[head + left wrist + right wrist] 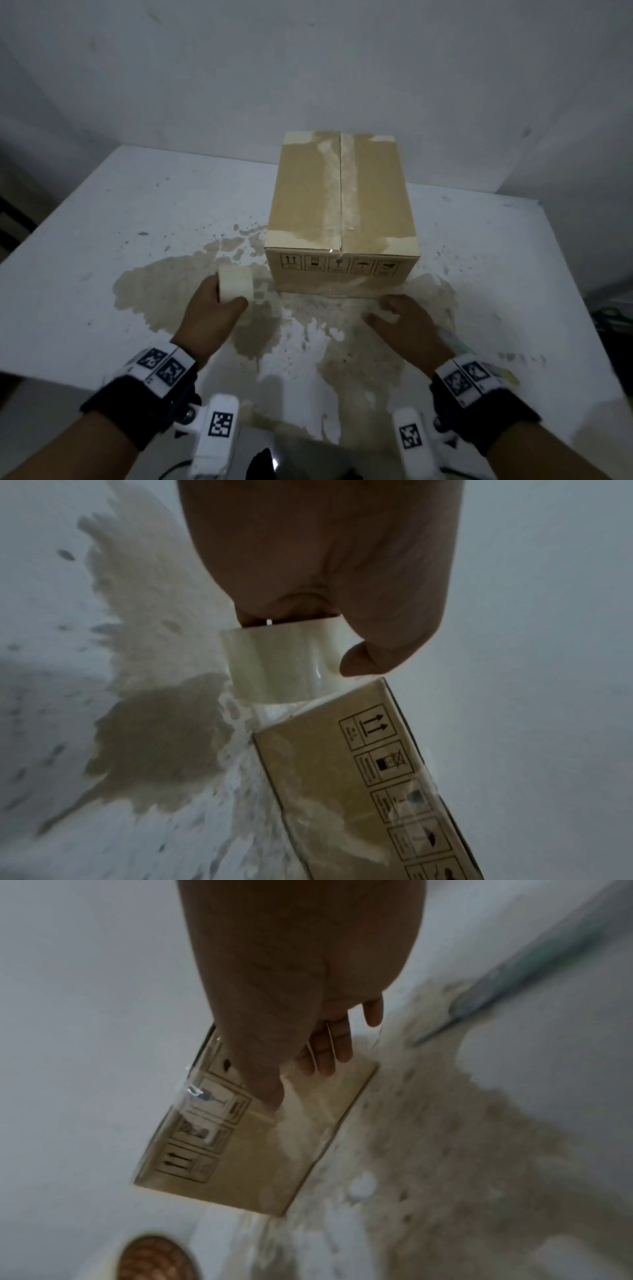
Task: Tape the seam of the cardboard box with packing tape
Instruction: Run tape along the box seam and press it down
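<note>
A closed cardboard box [342,212] stands on the white table [102,240], its top seam running away from me between strips of old tape residue. My left hand [224,296] grips a roll of clear packing tape [236,284] just left of the box's near face. In the left wrist view the thumb and fingers of that left hand [325,588] wrap the roll [274,664] beside the box [342,777]. A clear strip runs from the roll along the box's near lower edge to my right hand [394,310], whose curled fingers [325,1047] pinch its end in front of the box [246,1150].
The tabletop has large tan worn patches [171,294] around the box. A long greenish object [455,342] lies on the table by my right wrist. A pale wall [308,68] rises close behind the box. Dark items [609,315] sit beyond the table's right edge.
</note>
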### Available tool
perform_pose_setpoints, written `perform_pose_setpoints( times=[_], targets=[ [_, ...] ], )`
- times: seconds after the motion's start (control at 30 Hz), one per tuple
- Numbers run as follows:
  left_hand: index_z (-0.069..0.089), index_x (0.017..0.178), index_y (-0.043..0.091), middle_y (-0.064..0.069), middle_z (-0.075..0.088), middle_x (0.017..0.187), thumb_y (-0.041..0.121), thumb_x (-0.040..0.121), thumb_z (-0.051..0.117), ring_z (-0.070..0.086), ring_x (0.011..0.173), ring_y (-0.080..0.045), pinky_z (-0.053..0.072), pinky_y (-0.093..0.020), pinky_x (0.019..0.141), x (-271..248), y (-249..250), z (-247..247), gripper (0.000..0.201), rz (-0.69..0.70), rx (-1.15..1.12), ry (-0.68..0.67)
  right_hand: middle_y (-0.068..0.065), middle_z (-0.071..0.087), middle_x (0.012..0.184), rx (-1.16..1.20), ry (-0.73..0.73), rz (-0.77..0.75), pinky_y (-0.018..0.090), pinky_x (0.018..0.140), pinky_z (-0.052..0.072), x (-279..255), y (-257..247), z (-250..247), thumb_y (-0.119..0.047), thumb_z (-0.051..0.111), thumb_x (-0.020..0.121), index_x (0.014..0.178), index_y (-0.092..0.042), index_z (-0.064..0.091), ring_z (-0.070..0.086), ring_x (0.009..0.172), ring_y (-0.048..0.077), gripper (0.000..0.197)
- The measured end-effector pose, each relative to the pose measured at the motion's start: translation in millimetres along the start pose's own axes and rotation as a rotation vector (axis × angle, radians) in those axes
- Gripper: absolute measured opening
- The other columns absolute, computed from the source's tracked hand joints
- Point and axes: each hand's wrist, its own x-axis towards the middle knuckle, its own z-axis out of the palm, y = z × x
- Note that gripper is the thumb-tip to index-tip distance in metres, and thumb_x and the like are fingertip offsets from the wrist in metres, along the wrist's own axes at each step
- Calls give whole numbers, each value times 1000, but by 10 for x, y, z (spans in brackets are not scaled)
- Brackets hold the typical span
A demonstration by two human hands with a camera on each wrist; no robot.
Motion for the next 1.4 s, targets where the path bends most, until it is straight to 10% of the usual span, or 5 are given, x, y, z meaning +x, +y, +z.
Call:
perform_pose_setpoints(
  times=[0.2, 0.4, 0.7, 1.07, 1.4],
  targets=[
    [28, 140, 11, -14, 57, 124, 9, 86, 59, 57, 107, -31, 45, -36, 84, 303, 306, -97, 63, 358, 183, 161, -1, 65, 118, 752, -214, 106, 35, 92, 47, 143, -408, 232, -49, 69, 71, 116, -20, 60, 59, 113, 19, 55],
    [45, 119, -1, -28, 64, 104, 6, 85, 55, 63, 88, -40, 45, -35, 63, 561, 711, 163, 36, 719, 344, 137, -6, 63, 95, 1028, -161, 169, 25, 66, 38, 168, -503, 332, -30, 64, 84, 87, -25, 65, 57, 87, 7, 6],
    [53, 91, -4, -27, 60, 74, -2, 76, 57, 56, 66, -40, 40, -39, 61, 914, 844, 593, 16, 877, 541, 47, -15, 60, 53, 969, 19, 189, 18, 54, 40, 279, -456, 507, -22, 65, 83, 53, -25, 63, 52, 57, 5, 30],
    [53, 91, -3, -28, 58, 80, -2, 76, 56, 53, 73, -40, 31, -36, 69, 1034, 721, 689, 16, 899, 538, 46, 1, 64, 67, 879, 111, 213, 39, 76, 49, 443, -527, 558, -28, 67, 76, 52, -27, 69, 60, 78, 24, 24],
    [54, 91, -5, -28, 58, 81, -2, 77, 56, 54, 74, -40, 31, -35, 69, 1025, 721, 698, 15, 892, 498, 46, 14, 71, 89, 279, 198, 215, 28, 71, 38, 415, -329, 489, -40, 57, 86, 82, -8, 68, 63, 86, 32, 35]
  ],
)
